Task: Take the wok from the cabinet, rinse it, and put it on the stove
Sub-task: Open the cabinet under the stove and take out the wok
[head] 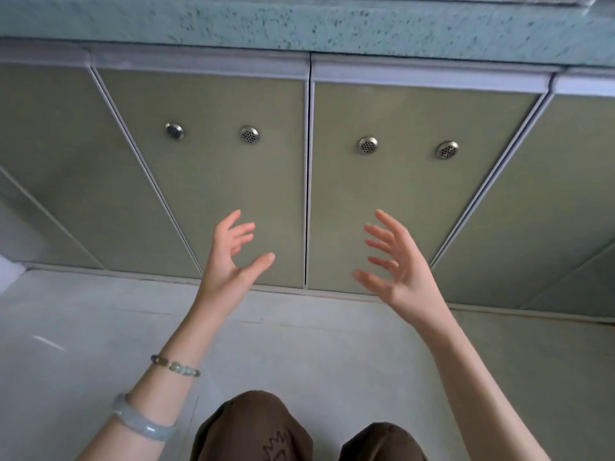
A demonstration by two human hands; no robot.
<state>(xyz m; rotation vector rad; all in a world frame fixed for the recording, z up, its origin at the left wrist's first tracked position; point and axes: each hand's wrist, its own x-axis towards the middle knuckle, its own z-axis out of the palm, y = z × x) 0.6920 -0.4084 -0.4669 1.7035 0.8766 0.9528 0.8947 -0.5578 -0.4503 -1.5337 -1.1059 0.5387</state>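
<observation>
Two olive-green cabinet doors, the left door (213,181) and the right door (409,194), are shut under a green speckled countertop (299,24). Each door has two round metal vents. My left hand (233,257) hovers in front of the left door, fingers spread, holding nothing. My right hand (396,261) hovers in front of the right door, fingers also spread and empty. Neither hand touches a door. The wok is not in view. No stove or sink is visible.
More shut cabinet doors flank the pair, one at the far left (50,168) and one at the far right (565,207). A pale tiled floor (299,354) lies below. My knees in brown trousers (253,427) are at the bottom edge.
</observation>
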